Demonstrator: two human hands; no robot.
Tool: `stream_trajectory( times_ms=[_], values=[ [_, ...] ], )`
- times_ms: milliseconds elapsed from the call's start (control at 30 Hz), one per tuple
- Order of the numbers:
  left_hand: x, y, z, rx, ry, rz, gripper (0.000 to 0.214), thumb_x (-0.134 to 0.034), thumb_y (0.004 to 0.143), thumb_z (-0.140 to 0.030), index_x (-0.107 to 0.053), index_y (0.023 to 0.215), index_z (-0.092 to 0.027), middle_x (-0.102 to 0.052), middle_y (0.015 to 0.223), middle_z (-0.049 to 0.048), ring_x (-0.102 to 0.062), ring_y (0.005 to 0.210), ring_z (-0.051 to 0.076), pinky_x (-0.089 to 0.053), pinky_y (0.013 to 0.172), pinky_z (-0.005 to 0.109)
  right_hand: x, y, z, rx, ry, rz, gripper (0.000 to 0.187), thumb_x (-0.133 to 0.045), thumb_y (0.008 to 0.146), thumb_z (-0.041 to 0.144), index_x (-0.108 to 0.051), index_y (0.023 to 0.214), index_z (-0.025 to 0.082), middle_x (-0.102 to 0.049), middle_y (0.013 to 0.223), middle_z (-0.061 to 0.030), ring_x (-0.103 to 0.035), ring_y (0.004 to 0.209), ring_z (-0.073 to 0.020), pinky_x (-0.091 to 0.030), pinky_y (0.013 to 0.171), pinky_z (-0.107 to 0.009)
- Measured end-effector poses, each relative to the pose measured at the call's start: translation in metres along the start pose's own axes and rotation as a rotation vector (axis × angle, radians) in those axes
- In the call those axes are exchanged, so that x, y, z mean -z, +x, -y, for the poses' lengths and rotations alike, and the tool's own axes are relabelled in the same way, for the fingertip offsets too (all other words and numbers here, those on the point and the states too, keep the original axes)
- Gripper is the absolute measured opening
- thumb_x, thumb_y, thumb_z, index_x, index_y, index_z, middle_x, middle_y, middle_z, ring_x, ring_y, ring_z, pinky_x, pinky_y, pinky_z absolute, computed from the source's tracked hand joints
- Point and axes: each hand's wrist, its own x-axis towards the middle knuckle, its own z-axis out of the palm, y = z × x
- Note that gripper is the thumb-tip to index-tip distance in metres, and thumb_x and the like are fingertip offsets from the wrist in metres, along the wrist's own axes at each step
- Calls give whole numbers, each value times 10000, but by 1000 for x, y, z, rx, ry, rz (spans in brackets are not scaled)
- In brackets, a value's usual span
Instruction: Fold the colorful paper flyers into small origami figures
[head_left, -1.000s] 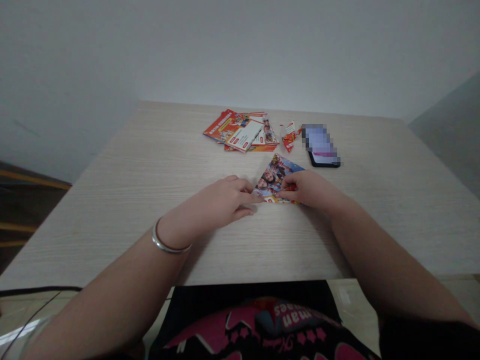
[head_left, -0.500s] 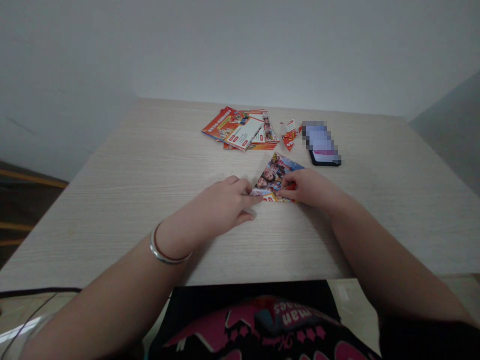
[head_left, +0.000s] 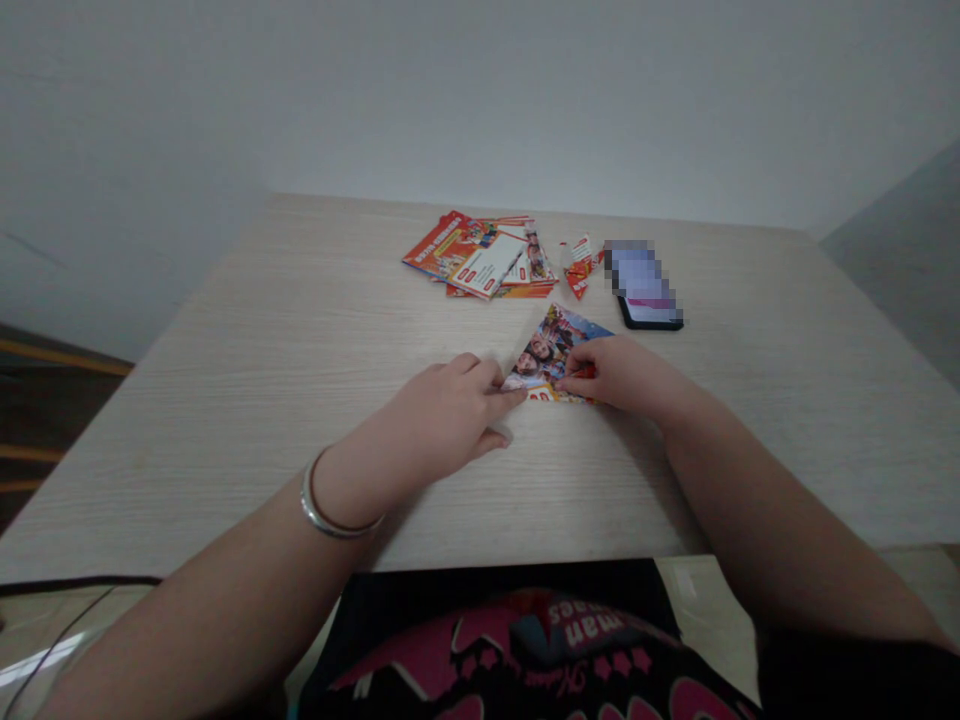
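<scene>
Fingers (head_left: 508,399) of the left hand (head_left: 450,415) lie loosely apart, the index finger resting on the leaflet's left corner and the thumb below it, clear of the paper. Compared with a second ago, that thumb sits lower, a little farther from the index finger, and the wrist, with its silver bracelet (head_left: 311,508), lies slightly nearer the body. Beyond this hand, a fanned stack of orange and white brochures (head_left: 461,255) rests on the worktop (head_left: 247,400).

Next comes the photo-printed leaflet (head_left: 540,345), flat on the worktop between the two hands and hardly shifted from the earlier frames. One corner points away from the person, towards the brochures; its near edge runs left to right. Its long axis cannot be told, since the right hand (head_left: 619,372) covers its right part; that hand's thumb and index finger are pinched together on the leaflet, as before. Past it lie a crumpled red-and-white paper piece (head_left: 579,272) and, farthest right, a smartphone (head_left: 649,295), screen up.
</scene>
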Motion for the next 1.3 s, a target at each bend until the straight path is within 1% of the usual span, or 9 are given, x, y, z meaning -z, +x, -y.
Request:
stream_trajectory(
  times_ms=[100,233,500,600,667,767,867,1000,1300],
  values=[
    [1,-1,-3,23,25,6,498,-684,934,-398,-624,1402,-238,-662,1198,133,-597,1081,315,-509,887,418,0,0,0,1,1,6,188,-656,889,365,-712,814,202,-698,739,-30,-545,629,-152,-359,590,-285],
    [7,-5,-5,65,16,49,493,-665,949,-397,-618,1412,-232,-667,1240,137,-613,1126,313,-510,935,435,-1,0,-1,1,7,-2,184,-659,883,364,-717,817,202,-691,721,-30,-547,627,-157,-363,591,-289],
    [14,-9,-4,151,23,92,351,-608,977,-386,-705,1279,-237,-710,1214,125,-665,1095,316,-524,917,450,-3,0,-3,-7,30,-17,180,-673,868,373,-721,815,208,-700,734,-35,-559,636,-165,-378,602,-301],
    [12,-9,4,143,12,64,280,-569,997,-367,-763,1132,-217,-735,1180,112,-686,1069,304,-531,909,438,-3,-2,-2,-3,39,-21,181,-680,866,378,-717,800,213,-690,716,-28,-550,624,-160,-375,597,-301],
    [10,-6,11,134,-6,15,297,-540,1009,-350,-768,1070,-171,-753,1138,122,-696,1041,291,-533,912,428,-3,-2,-2,-5,35,-18,179,-686,865,380,-718,798,218,-683,704,-24,-548,618,-160,-370,593,-300],
    [5,-1,14,7,-90,-82,314,-532,1014,-304,-709,1236,-172,-741,1231,106,-683,1109,255,-511,994,402,-1,-3,0,-16,24,-6,173,-685,870,371,-718,802,216,-676,696,-20,-545,612,-156,-362,588,-296],
    [0,3,11,-76,-121,-73,372,-570,998,-272,-651,1351,-185,-696,1353,89,-651,1203,246,-478,1074,401,0,-3,1,-21,12,1,187,-676,879,380,-719,807,213,-681,704,-21,-539,609,-152,-356,584,-294],
    [-4,4,5,-70,-83,-28,385,-592,992,-287,-656,1354,-174,-677,1388,97,-629,1244,269,-471,1089,429,0,0,1,-14,-9,2,203,-667,884,393,-724,803,216,-690,717,-26,-546,620,-156,-359,594,-295],
    [-3,2,-1,-42,-12,-65,387,-618,973,-317,-663,1335,-187,-696,1357,97,-643,1200,283,-504,1001,428,-2,1,-1,8,20,-5,192,-659,883,379,-717,794,219,-675,698,-18,-532,608,-151,-357,593,-293]
  ],
)
